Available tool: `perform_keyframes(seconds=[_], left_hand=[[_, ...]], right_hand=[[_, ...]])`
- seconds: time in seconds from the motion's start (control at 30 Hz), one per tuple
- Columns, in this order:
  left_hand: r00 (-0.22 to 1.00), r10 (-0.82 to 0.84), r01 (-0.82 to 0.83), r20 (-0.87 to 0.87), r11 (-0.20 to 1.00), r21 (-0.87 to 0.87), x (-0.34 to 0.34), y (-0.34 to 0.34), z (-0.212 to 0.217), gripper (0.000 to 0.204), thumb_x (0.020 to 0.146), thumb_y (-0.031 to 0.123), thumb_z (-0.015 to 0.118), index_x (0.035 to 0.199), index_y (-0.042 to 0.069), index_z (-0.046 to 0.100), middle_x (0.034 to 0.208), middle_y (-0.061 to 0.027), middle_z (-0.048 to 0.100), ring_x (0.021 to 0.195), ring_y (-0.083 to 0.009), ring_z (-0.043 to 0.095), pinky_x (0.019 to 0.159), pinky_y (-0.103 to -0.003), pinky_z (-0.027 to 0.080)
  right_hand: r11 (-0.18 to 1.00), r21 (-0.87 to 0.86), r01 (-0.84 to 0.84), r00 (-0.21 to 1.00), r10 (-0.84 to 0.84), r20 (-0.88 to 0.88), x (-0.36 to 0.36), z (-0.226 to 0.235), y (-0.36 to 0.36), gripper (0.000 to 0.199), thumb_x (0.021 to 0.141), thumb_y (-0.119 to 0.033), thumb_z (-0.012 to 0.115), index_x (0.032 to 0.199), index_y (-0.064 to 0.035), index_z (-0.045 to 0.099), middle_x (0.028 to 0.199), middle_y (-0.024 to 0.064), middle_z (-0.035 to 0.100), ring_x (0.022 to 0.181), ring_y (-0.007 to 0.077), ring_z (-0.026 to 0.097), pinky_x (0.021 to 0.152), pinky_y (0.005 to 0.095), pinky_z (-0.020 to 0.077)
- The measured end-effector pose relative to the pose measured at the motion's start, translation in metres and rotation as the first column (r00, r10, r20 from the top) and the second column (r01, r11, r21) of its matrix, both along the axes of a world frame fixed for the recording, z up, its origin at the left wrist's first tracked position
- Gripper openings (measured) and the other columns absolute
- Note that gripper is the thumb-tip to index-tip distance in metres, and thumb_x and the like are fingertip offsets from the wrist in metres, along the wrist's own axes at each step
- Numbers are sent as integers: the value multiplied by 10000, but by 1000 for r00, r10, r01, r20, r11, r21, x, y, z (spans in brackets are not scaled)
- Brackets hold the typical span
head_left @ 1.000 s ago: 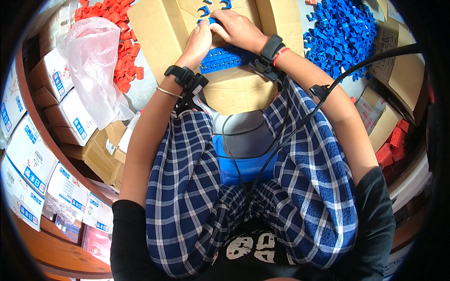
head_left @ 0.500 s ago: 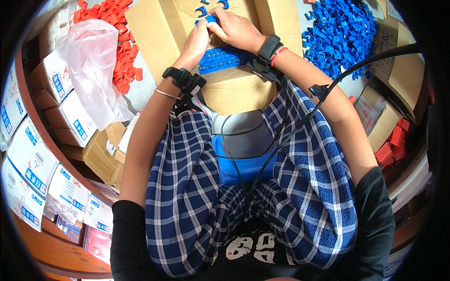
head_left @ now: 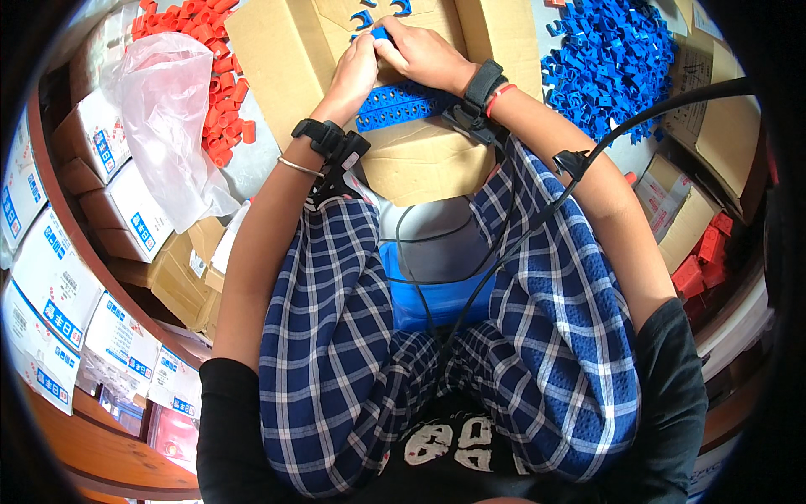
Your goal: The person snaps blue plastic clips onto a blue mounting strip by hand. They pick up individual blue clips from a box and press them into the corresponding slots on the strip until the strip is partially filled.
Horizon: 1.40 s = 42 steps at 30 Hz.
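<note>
Over an open cardboard box (head_left: 495, 50), my left hand (head_left: 354, 69) and my right hand (head_left: 424, 57) meet with fingers closed on one small blue plastic clip (head_left: 380, 34). Only part of that clip shows between the fingertips. Just below my hands, joined blue clips (head_left: 399, 107) lie in two rows at the near end of the box. Beyond my fingers, a few loose U-shaped blue clips (head_left: 401, 7) rest on the box bottom.
Red plastic tubes (head_left: 222, 109) are heaped at left beside a clear plastic bag (head_left: 164, 92). At right spreads a big pile of blue parts (head_left: 609, 63). White cartons (head_left: 63, 286) are stacked far left. A black cable (head_left: 663, 105) crosses over my right forearm.
Both hands stay at the same spot with the blue clip between them. Only very slight movement of the fingers and left forearm shows.
</note>
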<state>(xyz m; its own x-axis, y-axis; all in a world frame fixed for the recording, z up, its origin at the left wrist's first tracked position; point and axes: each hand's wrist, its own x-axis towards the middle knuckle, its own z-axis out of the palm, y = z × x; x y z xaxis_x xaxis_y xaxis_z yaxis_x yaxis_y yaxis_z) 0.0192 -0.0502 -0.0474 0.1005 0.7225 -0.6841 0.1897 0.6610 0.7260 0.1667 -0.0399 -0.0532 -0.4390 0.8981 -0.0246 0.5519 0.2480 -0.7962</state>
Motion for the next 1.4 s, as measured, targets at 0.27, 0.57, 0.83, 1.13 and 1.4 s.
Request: perform_keyframes(seconds=[0.27, 0.57, 0.83, 1.13, 1.4], left_hand=[[979, -109, 124, 173, 989, -82, -5, 4, 2, 416, 963, 341, 270, 839, 59, 550, 610, 21, 414, 554, -92, 396, 549, -268, 367], [985, -32, 52, 170, 992, -111, 0, 3, 7, 421, 974, 398, 253, 823, 91, 499, 598, 28, 379, 511, -90, 346, 499, -260, 324], [997, 65, -67, -42, 997, -41, 2, 4, 8, 351, 976, 390, 315, 806, 129, 476, 609, 54, 349, 516, -70, 322, 510, -247, 325], [999, 37, -35, -22, 997, 73, 3, 1, 9, 313, 965, 365, 455, 813, 108, 547, 665, 58, 459, 560, -43, 384, 531, -213, 348], [997, 50, -52, 58, 998, 22, 2, 2, 12, 327, 955, 382, 465, 763, 125, 527, 628, 68, 431, 540, -44, 374, 521, -213, 341]], right_hand=[[999, 40, -2, 992, -3, 123, 1, -2, -1, 407, 948, -424, 405, 986, -23, 471, 716, 228, 629, 681, 417, 620, 624, 495, 499], [1000, -20, 19, 992, -16, 123, -1, -1, 0, 343, 959, -369, 425, 1026, -40, 495, 760, 233, 630, 719, 426, 614, 657, 498, 490], [991, 133, 25, 999, -22, -27, 0, -1, 1, 320, 937, -330, 478, 1074, -42, 501, 1005, 196, 596, 942, 379, 580, 798, 455, 475], [997, 81, -5, 986, -9, 165, 5, 9, 0, 359, 899, -403, 474, 980, -56, 518, 877, 179, 645, 805, 359, 630, 683, 462, 511], [986, 166, 12, 995, -29, 100, 4, 8, -2, 335, 895, -384, 468, 948, -57, 521, 827, 180, 652, 760, 364, 636, 671, 468, 510]])
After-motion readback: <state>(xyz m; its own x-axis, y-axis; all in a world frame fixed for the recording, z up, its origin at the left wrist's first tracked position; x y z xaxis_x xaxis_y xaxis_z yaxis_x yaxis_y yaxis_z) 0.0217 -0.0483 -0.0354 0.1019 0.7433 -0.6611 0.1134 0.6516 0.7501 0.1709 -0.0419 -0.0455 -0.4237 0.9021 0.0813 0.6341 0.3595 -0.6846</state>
